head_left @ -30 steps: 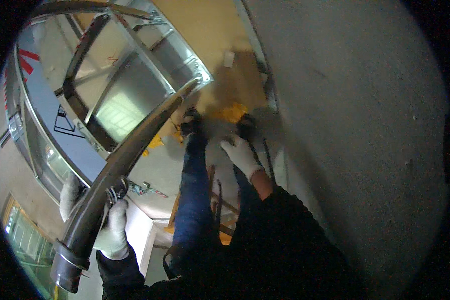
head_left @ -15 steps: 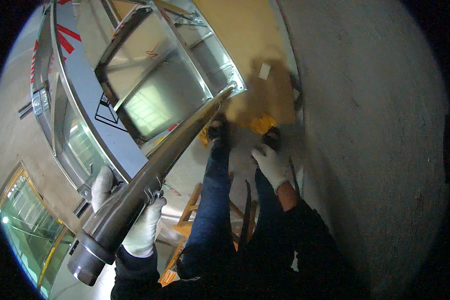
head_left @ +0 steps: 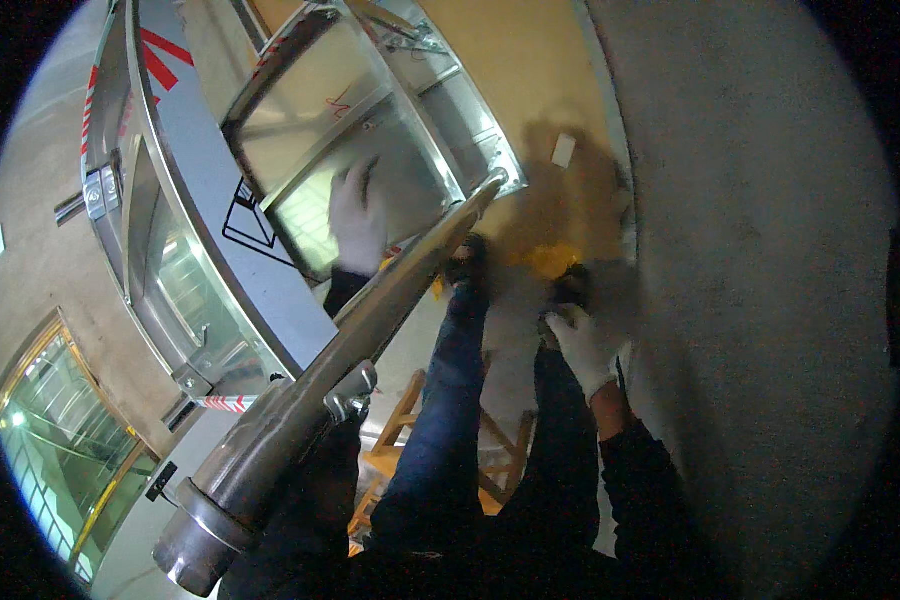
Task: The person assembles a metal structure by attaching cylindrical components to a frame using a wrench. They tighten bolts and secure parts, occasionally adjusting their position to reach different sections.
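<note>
A long steel pipe [head_left: 370, 292] slants from the lower left up to a shiny metal frame [head_left: 485, 160]. Beyond the pipe, my left hand [head_left: 360, 225], in a white glove, reaches up before a sheet-metal panel [head_left: 410, 145]. Its fingers look stretched out and hold nothing visible, though motion smears them. My right hand [head_left: 585, 350], also gloved, is beside my right leg, fingers loosely bent and apart; nothing shows in it. A metal clamp [head_left: 350, 393] sits on the pipe's side, and a collar [head_left: 213, 512] rings its lower end.
Left of the pipe stands a curved metal-framed structure [head_left: 232, 310] with a grey-blue panel [head_left: 207, 170]. A rough grey wall [head_left: 750, 250] rises at the right. Wooden ladder-like rungs [head_left: 400, 425] show below my legs. A tan board [head_left: 510, 60] lies ahead; a glazed opening [head_left: 65, 430] is at far left.
My left hand has left the pipe near the clamp and moved up and forward beyond it. The whole view has shifted slightly; my right hand stays by my right leg.
</note>
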